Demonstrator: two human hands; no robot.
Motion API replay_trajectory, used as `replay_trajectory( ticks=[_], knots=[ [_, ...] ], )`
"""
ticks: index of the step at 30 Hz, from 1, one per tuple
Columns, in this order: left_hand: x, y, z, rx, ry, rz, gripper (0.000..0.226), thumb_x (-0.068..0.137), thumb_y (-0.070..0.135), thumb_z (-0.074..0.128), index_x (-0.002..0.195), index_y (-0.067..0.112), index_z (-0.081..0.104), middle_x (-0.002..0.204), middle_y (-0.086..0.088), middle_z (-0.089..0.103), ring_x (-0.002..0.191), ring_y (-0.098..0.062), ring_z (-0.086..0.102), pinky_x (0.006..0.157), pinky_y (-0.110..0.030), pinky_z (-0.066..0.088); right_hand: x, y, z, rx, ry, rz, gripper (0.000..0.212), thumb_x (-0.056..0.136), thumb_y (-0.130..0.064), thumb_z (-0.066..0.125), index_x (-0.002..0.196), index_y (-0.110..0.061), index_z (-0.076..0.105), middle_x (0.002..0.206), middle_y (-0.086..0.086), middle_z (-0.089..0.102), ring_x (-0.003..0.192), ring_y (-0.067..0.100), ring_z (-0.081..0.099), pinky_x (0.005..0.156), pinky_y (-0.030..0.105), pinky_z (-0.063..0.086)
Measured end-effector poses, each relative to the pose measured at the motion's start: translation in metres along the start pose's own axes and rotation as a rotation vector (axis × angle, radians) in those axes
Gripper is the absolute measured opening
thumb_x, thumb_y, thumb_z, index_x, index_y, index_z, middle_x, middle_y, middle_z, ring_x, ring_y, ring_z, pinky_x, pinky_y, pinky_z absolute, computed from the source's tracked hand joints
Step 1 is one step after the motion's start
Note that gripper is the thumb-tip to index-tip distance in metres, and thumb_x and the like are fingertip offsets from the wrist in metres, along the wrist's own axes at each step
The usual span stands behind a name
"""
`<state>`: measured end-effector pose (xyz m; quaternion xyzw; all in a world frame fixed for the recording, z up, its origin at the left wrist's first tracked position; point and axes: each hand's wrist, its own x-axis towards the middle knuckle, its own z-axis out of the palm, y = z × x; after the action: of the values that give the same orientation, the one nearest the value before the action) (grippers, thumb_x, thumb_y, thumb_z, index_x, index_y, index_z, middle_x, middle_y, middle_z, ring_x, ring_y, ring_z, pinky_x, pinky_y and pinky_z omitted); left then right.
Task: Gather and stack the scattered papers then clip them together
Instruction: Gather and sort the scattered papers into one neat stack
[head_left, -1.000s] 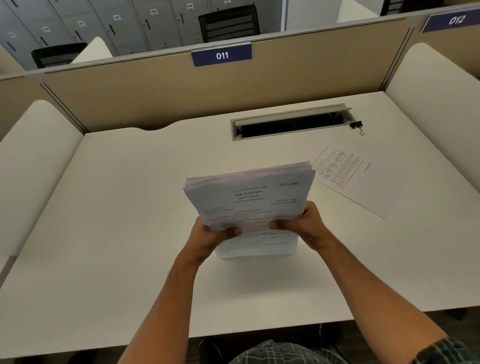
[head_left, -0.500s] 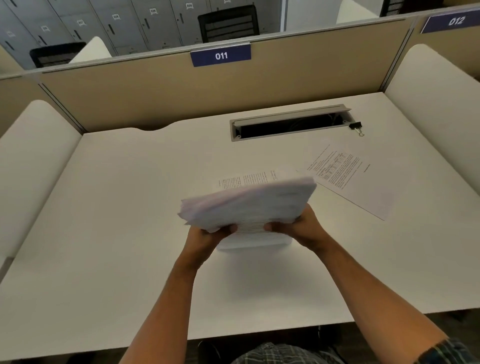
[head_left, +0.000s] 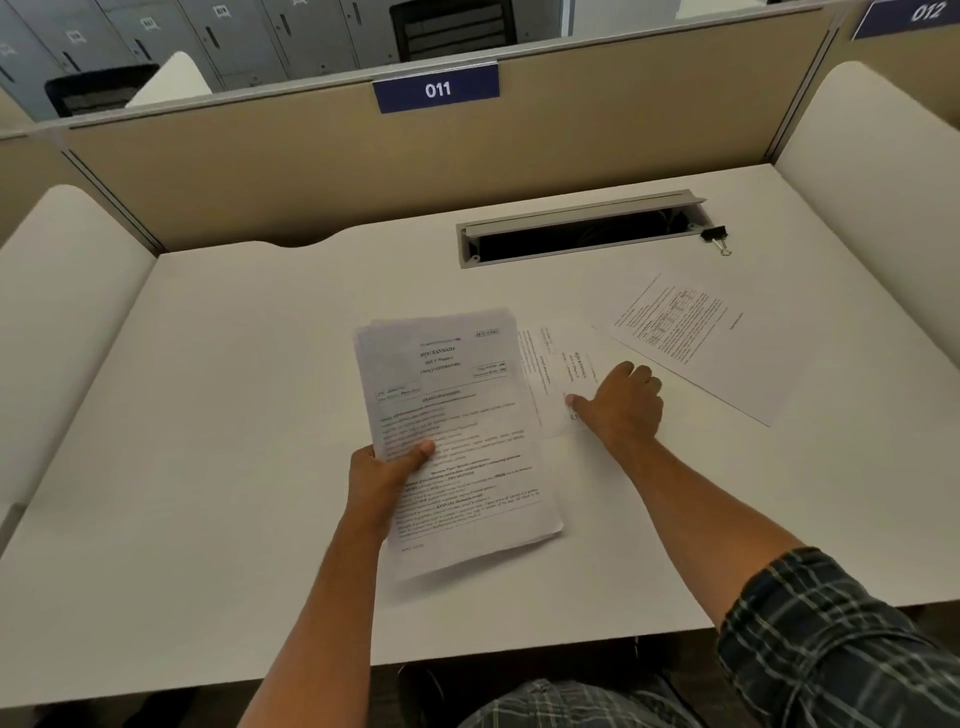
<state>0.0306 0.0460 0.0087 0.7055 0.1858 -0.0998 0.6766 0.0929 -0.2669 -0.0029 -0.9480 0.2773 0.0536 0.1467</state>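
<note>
Papers still lie loose on the counter (head_left: 208, 415): our left hand (head_left: 382, 475) grips the gathered stack (head_left: 452, 431) at its left edge, while our right hand (head_left: 621, 402), nearer, presses one loose sheet (head_left: 558, 374) just beside the stack at three o'clock, its print turned sideways. Another sheet (head_left: 696, 343) lies at two o'clock, angled; the binder clip (head_left: 716, 238) waits beyond at one o'clock.

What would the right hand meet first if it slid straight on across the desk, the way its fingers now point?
The right hand points up and slightly left over a loose sheet. Beyond that comes bare desk, then probably the cable slot, though depth is unclear.
</note>
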Motion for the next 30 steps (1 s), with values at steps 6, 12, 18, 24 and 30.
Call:
replay_trajectory(
  ticks=[6, 12, 18, 24, 30],
  knots=[
    [0.001, -0.001, -0.008, -0.04, 0.036, -0.007, 0.037, 0.077, 0.02, 0.089, 0.109, 0.011, 0.073, 0.097, -0.003, 0.082, 0.083, -0.028, 0.08, 0.064, -0.037, 0.065, 0.008, -0.009, -0.001, 0.201, -0.115, 0.037, 0.07, 0.077, -0.045, 0.088, 0.124, -0.003, 0.057, 0.126, 0.019, 0.057, 0.116, 0.035, 0.059, 0.092, 0.043, 0.054],
    [0.001, -0.003, -0.013, -0.031, 0.05, -0.017, 0.038, 0.078, 0.021, 0.089, 0.111, 0.014, 0.072, 0.099, -0.003, 0.082, 0.084, -0.028, 0.08, 0.067, -0.042, 0.066, 0.015, -0.004, -0.004, 0.284, -0.178, 0.082, 0.057, 0.076, -0.036, 0.09, 0.115, -0.004, 0.063, 0.118, 0.016, 0.064, 0.109, 0.035, 0.065, 0.088, 0.042, 0.058],
    [0.0, -0.004, -0.013, -0.035, 0.053, -0.028, 0.045, 0.078, 0.022, 0.089, 0.117, 0.01, 0.071, 0.104, -0.007, 0.081, 0.087, -0.031, 0.079, 0.076, -0.052, 0.065, 0.004, -0.007, 0.005, 0.201, -0.135, 0.073, 0.053, 0.085, -0.036, 0.079, 0.122, -0.004, 0.059, 0.127, 0.016, 0.052, 0.117, 0.033, 0.056, 0.086, 0.041, 0.053],
    [-0.005, -0.005, -0.016, -0.048, 0.036, -0.016, 0.045, 0.078, 0.021, 0.09, 0.117, 0.01, 0.071, 0.104, -0.007, 0.081, 0.089, -0.033, 0.079, 0.077, -0.053, 0.065, 0.001, -0.008, 0.009, 0.171, -0.124, 0.05, 0.038, 0.089, -0.029, 0.071, 0.117, -0.005, 0.063, 0.128, 0.016, 0.051, 0.118, 0.033, 0.052, 0.083, 0.038, 0.049],
    [-0.008, -0.009, -0.018, -0.058, 0.029, -0.004, 0.042, 0.079, 0.021, 0.089, 0.116, 0.012, 0.071, 0.105, -0.008, 0.081, 0.089, -0.033, 0.079, 0.075, -0.051, 0.065, -0.011, -0.006, 0.016, 0.074, 0.049, -0.022, 0.01, 0.087, -0.013, 0.059, 0.081, -0.012, 0.051, 0.116, 0.014, 0.056, 0.106, 0.031, 0.053, 0.078, 0.036, 0.046]
  ],
)
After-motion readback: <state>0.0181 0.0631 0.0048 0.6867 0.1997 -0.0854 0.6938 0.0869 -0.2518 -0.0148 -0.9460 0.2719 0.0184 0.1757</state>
